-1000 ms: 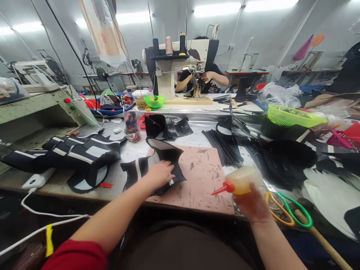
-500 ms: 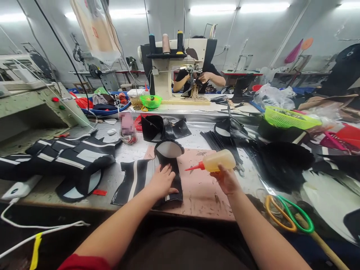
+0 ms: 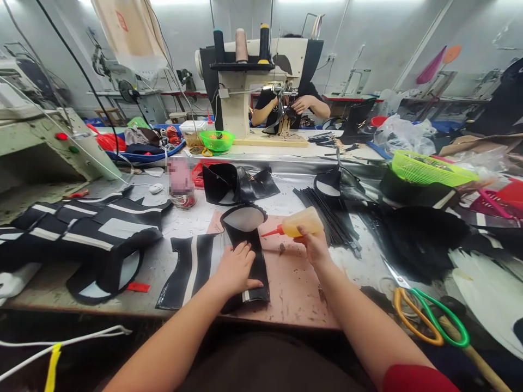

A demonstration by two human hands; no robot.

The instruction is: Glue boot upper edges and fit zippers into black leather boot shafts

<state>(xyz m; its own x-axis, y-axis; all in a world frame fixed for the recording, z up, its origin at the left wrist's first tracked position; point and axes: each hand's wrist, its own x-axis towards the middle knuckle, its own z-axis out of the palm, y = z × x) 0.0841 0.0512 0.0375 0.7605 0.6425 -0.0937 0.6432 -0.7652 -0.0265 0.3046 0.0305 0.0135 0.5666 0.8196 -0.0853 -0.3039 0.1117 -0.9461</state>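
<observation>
Holds a bottle (image 3: 304, 222) in the right grip (image 3: 312, 239), with fingers closed around its rear part; rests the left grip (image 3: 237, 267) flat, thumb spread and not clasping, on a black piece (image 3: 259, 261) upon a pink mat (image 3: 294, 294), near the front of the surface (image 3: 149, 267). From the right grip, find the black piece to the left and a little nearer to the body. Of the two hands, count the left as nearer, being already in contact with the piece. Follow the long axis of the piece from the body side toward the back, up to a pale oval patch (image 3: 244, 219) at the far end. See the bottle nearly across this axis, with its red nozzle (image 3: 273, 231) pointing left and slightly down, just beside the right edge of the piece; from this angle, cannot tell whether touching or apart. Hidden under the left grip: the middle of the piece, and any join with the striped part (image 3: 206, 256) at the left, so impossible to say whether one or two. Hard to make out: the lower end, dark close to the front edge, and the fingers behind the bottle. Blurred into squares: a pinkish thing (image 3: 180, 177) farther back. Cut off below: both forearms.
</observation>
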